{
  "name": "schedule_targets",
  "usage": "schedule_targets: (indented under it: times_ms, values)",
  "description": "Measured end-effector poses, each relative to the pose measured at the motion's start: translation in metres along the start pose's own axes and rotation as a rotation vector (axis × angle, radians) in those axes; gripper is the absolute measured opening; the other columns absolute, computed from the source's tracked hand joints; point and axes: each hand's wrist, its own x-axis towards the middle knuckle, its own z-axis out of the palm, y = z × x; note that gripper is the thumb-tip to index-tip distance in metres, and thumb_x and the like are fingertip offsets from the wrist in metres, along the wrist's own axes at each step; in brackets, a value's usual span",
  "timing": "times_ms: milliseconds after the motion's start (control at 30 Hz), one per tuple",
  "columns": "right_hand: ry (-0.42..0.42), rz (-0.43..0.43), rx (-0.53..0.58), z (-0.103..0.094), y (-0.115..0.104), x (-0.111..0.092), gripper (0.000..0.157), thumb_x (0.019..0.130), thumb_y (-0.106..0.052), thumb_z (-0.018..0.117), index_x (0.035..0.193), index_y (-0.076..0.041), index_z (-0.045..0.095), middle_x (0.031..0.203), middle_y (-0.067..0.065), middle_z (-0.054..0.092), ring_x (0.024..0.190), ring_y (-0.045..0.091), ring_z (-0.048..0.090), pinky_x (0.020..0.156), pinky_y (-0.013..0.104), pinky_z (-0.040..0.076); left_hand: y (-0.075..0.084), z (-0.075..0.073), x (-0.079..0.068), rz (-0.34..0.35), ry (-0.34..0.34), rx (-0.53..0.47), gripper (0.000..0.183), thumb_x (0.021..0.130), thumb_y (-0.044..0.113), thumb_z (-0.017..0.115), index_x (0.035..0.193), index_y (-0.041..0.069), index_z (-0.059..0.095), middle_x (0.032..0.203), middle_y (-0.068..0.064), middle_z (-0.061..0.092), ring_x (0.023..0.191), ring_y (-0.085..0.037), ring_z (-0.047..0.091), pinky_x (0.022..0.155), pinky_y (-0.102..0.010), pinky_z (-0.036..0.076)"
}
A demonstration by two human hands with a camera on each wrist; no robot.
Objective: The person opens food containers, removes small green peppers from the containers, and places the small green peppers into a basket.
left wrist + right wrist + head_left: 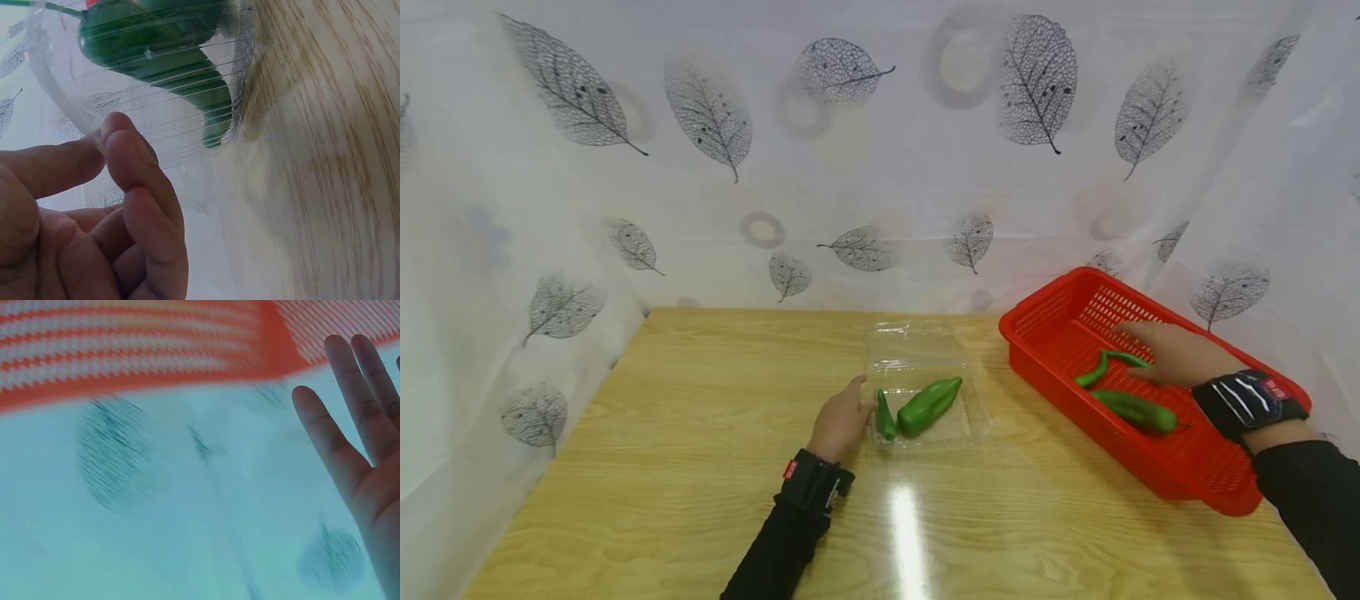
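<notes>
A clear plastic clamshell box (973, 421) lies with its lid raised back on the table, holding a small green pepper (886, 417) and a larger green pepper (929, 406). My left hand (838, 421) is at its left side; in the left wrist view, thumb and forefinger pinch the box rim (69, 109). Over the red basket (1052, 379) hovers my right hand (1180, 354), its fingers extended and holding nothing in the right wrist view. Inside the basket are a thin bent green chili (1093, 372), partly hidden by that hand, and a thicker green pepper (1135, 410).
The wooden table (700, 417) runs back to a white curtain (880, 183) printed with dark leaves, which also hangs along both sides. The basket's slatted walls stand up around its contents on the right of the table.
</notes>
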Motion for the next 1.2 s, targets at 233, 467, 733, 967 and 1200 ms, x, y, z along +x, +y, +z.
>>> schedule_targets:
  times_ms: [233, 467, 733, 967, 1200]
  values:
    - [0.159, -0.128, -0.016, -0.042, -0.045, 0.006, 0.060, 0.076, -0.016, 0.077, 0.127, 0.004, 0.053, 0.122, 0.026, 0.058, 0.111, 0.043, 0.054, 0.089, 0.056, 0.046, 0.002, -0.002, -0.001, 0.013, 0.008, -0.005, 0.051, 0.095, 0.019, 0.056, 0.139, 0.002, 0.040, 0.067, -0.002, 0.062, 0.053, -0.011, 0.049, 0.049, -0.023, 0.034]
    - [0.228, -0.283, -0.012, -0.041, -0.094, 0.026, 0.052, 0.074, -0.012, 0.079, 0.120, -0.001, 0.058, 0.112, 0.017, 0.064, 0.096, 0.031, 0.063, 0.080, 0.046, 0.053, 0.002, -0.003, -0.002, 0.016, 0.007, -0.007, 0.051, 0.095, 0.019, 0.056, 0.140, 0.001, 0.040, 0.065, -0.001, 0.060, 0.051, -0.011, 0.047, 0.048, -0.023, 0.032]
    - [0.217, -0.418, -0.015, -0.005, -0.148, 0.056, 0.047, 0.074, -0.017, 0.079, 0.116, -0.004, 0.062, 0.110, 0.012, 0.066, 0.089, 0.026, 0.066, 0.078, 0.039, 0.054, 0.002, -0.002, -0.001, -0.007, -0.005, -0.007, 0.051, 0.094, 0.019, 0.056, 0.140, 0.002, 0.040, 0.066, -0.001, 0.060, 0.052, -0.011, 0.047, 0.049, -0.023, 0.032]
    - [0.123, -0.508, -0.038, 0.027, -0.184, 0.077, 0.046, 0.075, -0.016, 0.079, 0.117, -0.008, 0.062, 0.111, 0.011, 0.065, 0.095, 0.026, 0.065, 0.079, 0.038, 0.055, 0.002, -0.002, 0.000, -0.003, 0.002, 0.005, 0.051, 0.094, 0.020, 0.056, 0.140, 0.003, 0.040, 0.066, -0.001, 0.060, 0.053, -0.011, 0.047, 0.049, -0.023, 0.033]
    - [0.049, -0.547, -0.069, 0.058, -0.198, 0.095, 0.045, 0.073, -0.015, 0.080, 0.115, -0.010, 0.064, 0.106, 0.010, 0.066, 0.092, 0.027, 0.065, 0.077, 0.040, 0.054, 0.003, -0.004, -0.001, 0.000, 0.005, 0.004, 0.051, 0.094, 0.019, 0.056, 0.140, 0.003, 0.041, 0.067, -0.001, 0.061, 0.052, -0.011, 0.048, 0.049, -0.023, 0.033]
